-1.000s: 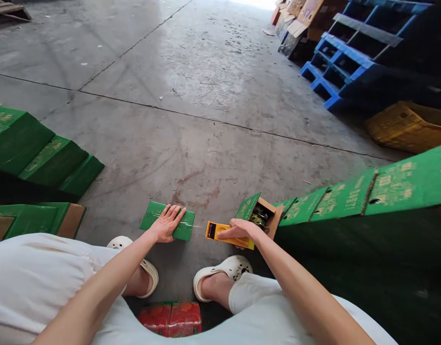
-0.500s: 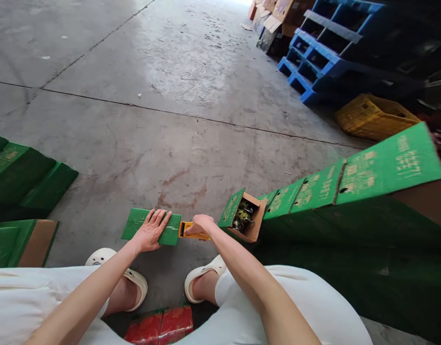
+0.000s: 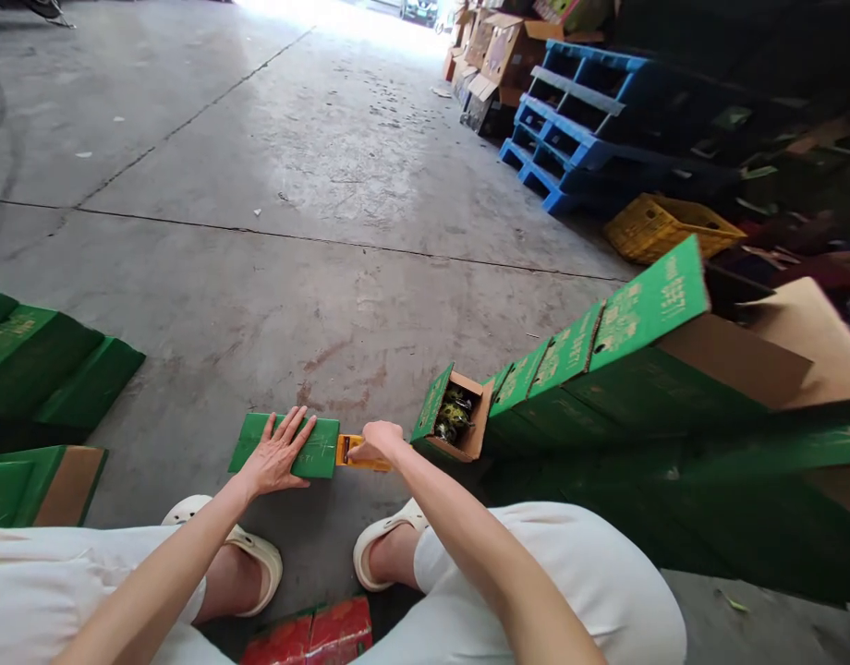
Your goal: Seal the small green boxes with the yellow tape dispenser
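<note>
My left hand [image 3: 277,459] lies flat with fingers spread on the top of a closed green cardboard box [image 3: 325,447]. A pale line, perhaps tape, runs across that top. My right hand [image 3: 382,443] is wrapped round a yellow tool that looks like a tape dispenser [image 3: 347,450], held against the box's right edge. My fingers hide part of the tool. Just right of this hand stands a small open green box [image 3: 433,406] with dark green, plastic-wrapped produce [image 3: 455,413] inside.
A long row of green boxes [image 3: 570,356] runs along my right side. Stacked green boxes [image 3: 57,356] stand at left. A red box [image 3: 310,635] lies between my feet. Farther off are blue pallets [image 3: 570,139], a yellow crate [image 3: 667,226] and brown cartons [image 3: 498,46].
The camera view has tilted up, showing more floor and the far doorway. My left hand's fingers are spread wider on the box, and the tool remains at its right edge.
</note>
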`<move>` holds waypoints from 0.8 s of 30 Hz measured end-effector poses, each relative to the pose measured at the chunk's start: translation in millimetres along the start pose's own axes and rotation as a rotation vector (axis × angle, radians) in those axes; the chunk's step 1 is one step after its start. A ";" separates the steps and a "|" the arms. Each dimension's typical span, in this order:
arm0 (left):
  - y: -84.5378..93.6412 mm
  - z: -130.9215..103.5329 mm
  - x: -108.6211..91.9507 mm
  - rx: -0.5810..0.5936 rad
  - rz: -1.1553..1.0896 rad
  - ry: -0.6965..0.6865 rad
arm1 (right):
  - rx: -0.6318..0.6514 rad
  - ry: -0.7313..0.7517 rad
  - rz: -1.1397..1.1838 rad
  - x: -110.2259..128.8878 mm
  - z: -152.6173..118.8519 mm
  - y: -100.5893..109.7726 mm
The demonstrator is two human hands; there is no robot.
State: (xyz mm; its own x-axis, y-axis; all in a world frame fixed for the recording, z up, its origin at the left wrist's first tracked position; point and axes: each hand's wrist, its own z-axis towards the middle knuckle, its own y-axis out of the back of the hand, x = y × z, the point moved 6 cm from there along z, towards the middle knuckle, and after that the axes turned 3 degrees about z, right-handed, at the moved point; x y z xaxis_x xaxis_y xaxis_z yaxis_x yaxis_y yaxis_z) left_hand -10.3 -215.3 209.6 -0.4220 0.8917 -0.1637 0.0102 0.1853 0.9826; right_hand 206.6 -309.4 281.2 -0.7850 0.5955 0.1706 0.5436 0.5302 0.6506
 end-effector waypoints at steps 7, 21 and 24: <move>-10.7 -33.4 92.9 -0.114 -0.548 0.753 | -0.051 0.001 -0.058 1.4 -20.2 18.2; -28.3 -39.3 87.4 0.170 -1.402 1.101 | -0.257 -0.161 0.181 -18.8 -39.3 -35.2; -27.7 -42.6 81.0 0.142 -1.490 1.060 | -0.322 -0.177 0.250 -22.3 -35.3 -42.2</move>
State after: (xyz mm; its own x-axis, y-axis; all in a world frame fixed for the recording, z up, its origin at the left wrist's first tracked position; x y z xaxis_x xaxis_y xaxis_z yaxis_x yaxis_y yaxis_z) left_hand -83.3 -165.8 172.8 -0.4782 -0.6235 -0.6185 -0.8220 0.5657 0.0654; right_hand 190.7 -366.4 276.1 -0.5630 0.7905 0.2413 0.5685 0.1585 0.8073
